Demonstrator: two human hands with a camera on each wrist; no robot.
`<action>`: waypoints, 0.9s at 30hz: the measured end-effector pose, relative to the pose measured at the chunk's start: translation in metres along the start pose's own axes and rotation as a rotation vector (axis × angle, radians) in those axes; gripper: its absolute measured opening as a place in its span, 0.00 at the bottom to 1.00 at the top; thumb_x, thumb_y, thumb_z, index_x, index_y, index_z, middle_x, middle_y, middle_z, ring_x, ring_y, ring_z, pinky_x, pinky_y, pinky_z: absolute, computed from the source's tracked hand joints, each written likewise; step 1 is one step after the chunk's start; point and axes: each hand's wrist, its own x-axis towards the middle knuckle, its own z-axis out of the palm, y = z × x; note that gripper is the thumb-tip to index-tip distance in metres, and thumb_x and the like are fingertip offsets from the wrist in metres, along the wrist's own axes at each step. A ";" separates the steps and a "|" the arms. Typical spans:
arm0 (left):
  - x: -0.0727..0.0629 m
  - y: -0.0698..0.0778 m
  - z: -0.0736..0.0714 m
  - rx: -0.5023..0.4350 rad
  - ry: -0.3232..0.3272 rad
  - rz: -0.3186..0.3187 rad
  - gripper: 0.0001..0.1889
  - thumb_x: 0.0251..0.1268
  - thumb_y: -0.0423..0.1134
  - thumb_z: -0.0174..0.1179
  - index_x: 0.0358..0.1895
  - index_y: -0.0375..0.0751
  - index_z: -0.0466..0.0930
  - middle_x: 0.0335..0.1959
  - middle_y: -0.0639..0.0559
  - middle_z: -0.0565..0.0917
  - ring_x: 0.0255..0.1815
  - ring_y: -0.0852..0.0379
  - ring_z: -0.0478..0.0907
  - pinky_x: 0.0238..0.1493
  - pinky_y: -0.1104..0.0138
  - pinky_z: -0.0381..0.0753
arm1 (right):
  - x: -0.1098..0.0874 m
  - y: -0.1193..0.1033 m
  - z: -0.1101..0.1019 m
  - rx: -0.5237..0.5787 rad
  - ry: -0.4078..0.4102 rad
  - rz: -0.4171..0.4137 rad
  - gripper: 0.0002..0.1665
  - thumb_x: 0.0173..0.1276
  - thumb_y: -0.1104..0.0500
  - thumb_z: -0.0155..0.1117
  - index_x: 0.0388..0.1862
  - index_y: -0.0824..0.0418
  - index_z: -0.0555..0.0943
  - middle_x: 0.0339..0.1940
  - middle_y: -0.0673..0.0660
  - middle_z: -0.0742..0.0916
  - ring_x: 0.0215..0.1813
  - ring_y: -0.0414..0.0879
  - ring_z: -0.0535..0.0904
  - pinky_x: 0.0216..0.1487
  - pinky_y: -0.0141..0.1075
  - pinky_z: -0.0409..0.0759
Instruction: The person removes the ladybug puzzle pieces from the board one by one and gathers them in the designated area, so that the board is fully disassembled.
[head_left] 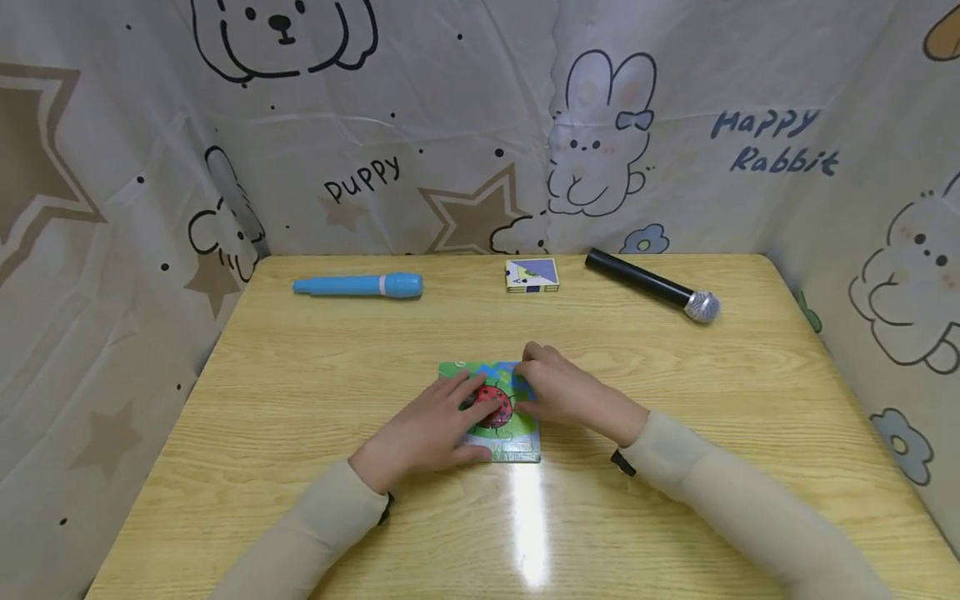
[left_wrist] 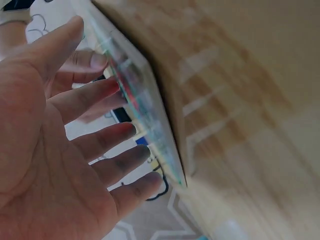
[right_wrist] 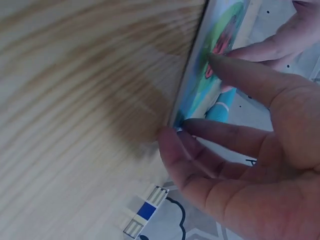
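A printed cloth (head_left: 450,108) hangs beyond the puzzle (head_left: 502,435) and to both sides of it, and the wood-grained desk (head_left: 300,358) carries it. Among the loose things, the black microphone (head_left: 648,285) lies farther off than the puzzle and to its right, slanting so that its silver head comes nearest; the blue stick (head_left: 360,286) lies beyond the puzzle to its left, running roughly parallel to its far edge.

Both hands are at the puzzle, so neither is clearly the nearer. The left hand (head_left: 438,419) comes in over its left side, fingers spread and nearly straight, tips on or just above its face, grasping nothing. The right hand (head_left: 570,392) reaches it from the right: the thumb points in across the face, and the other fingers bend round the far right corner. They seem to hold that corner, though how firmly I cannot tell.

The puzzle itself lies flat under the fingers, near to square, with no plain long axis; its side edges run away from the person. The far right corner is thus the one between the right hand's fingers, while the left hand covers the opposite side.

The card pack (head_left: 532,275) sits well beyond the puzzle. Smallest, the ladybug (head_left: 495,422) is pictured in the puzzle's middle, partly under a left finger.
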 end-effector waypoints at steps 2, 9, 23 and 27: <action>0.001 0.001 0.001 -0.008 0.000 0.009 0.40 0.74 0.65 0.59 0.82 0.53 0.64 0.85 0.37 0.58 0.86 0.34 0.53 0.83 0.40 0.59 | 0.003 -0.002 0.000 0.001 -0.013 0.021 0.28 0.63 0.54 0.81 0.56 0.70 0.85 0.53 0.64 0.83 0.50 0.55 0.78 0.55 0.47 0.82; 0.004 0.005 0.003 -0.013 -0.012 0.012 0.37 0.73 0.63 0.61 0.81 0.56 0.66 0.84 0.33 0.59 0.86 0.32 0.54 0.82 0.42 0.62 | 0.013 -0.001 -0.002 0.054 -0.013 0.085 0.24 0.63 0.58 0.81 0.53 0.71 0.85 0.50 0.65 0.84 0.50 0.56 0.79 0.55 0.49 0.82; 0.005 0.009 0.001 -0.052 -0.052 -0.046 0.37 0.72 0.63 0.62 0.81 0.59 0.67 0.86 0.36 0.56 0.86 0.31 0.51 0.82 0.42 0.61 | 0.022 0.002 -0.004 0.123 -0.043 0.174 0.25 0.61 0.57 0.82 0.51 0.70 0.83 0.51 0.64 0.83 0.53 0.58 0.78 0.59 0.51 0.80; 0.006 0.009 0.002 -0.048 -0.053 -0.046 0.37 0.72 0.63 0.62 0.81 0.60 0.66 0.86 0.36 0.56 0.86 0.32 0.52 0.82 0.42 0.62 | 0.021 0.003 -0.001 0.122 -0.011 0.137 0.18 0.61 0.57 0.82 0.43 0.66 0.86 0.46 0.61 0.84 0.48 0.53 0.78 0.54 0.49 0.81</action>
